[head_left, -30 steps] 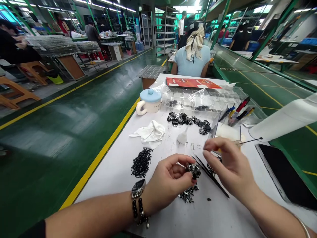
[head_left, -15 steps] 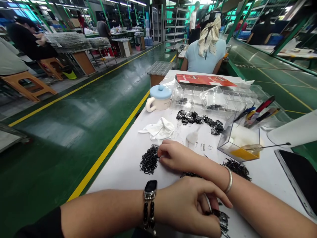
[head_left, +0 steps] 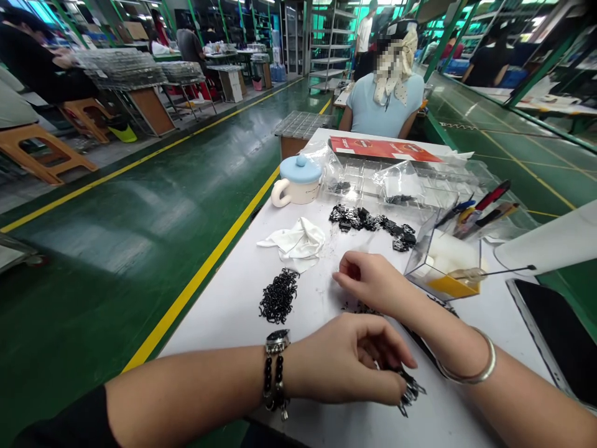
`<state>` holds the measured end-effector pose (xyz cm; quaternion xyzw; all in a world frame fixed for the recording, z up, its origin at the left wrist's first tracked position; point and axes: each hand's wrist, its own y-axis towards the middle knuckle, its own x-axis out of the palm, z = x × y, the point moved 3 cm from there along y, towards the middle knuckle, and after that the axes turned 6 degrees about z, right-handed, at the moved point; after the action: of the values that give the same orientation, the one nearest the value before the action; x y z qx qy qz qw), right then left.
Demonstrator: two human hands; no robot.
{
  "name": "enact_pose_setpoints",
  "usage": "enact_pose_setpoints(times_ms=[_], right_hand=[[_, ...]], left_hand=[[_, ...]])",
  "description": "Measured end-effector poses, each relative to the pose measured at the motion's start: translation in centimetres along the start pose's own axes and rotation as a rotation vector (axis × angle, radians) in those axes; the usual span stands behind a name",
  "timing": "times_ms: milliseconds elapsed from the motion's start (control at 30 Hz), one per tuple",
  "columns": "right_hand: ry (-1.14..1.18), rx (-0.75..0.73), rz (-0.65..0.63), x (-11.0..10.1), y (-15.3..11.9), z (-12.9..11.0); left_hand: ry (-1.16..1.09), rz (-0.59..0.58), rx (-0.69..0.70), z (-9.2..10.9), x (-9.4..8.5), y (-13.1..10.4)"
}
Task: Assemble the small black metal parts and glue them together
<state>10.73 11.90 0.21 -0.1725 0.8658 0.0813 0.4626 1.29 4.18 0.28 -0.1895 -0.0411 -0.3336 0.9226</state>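
Note:
My left hand, with a watch and black beads at the wrist, is closed round black and silver metal clips that stick out past its thumb. Above it, my right hand has thumb and fingertips together in a pinch; whatever they may hold is too small to make out. A heap of small black curved pieces lies left of my right hand. Another small dark pile is partly hidden beneath that hand. More black clips form a row farther back.
Behind the hands are a white cloth, a lidded mug and clear plastic trays. To the right are a clear pen box, a white roll and a dark phone-like slab. A person in light blue sits ahead.
My right hand has moved right, away from the heap of curved pieces. My left hand has risen slightly with the clips, and its fingers have shifted. The view has moved a little.

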Motion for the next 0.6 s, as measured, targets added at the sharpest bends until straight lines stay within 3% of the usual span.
enact_pose_setpoints(times_ms=[67,200,267,467,600], right_hand=[[0.032,-0.058,-0.058,0.5,0.2,-0.6],[0.084,-0.189,-0.198,1.8,0.5,-2.1],[0.072,-0.189,-0.201,1.9,0.6,-2.2],[-0.037,-0.041,-0.089,0.4,0.2,-0.6],[-0.147,0.094,0.025,-1.3,-1.2,0.6]], left_hand=[[-0.051,-0.040,-0.032,-0.3,0.1,0.1],[-0.208,-0.238,-0.170,-1.3,0.7,0.0],[-0.250,-0.253,-0.183,-1.5,0.8,-0.1],[-0.274,0.013,-0.099,-0.6,0.3,-0.1],[-0.198,0.109,-0.063,0.0,-0.1,-0.2]])
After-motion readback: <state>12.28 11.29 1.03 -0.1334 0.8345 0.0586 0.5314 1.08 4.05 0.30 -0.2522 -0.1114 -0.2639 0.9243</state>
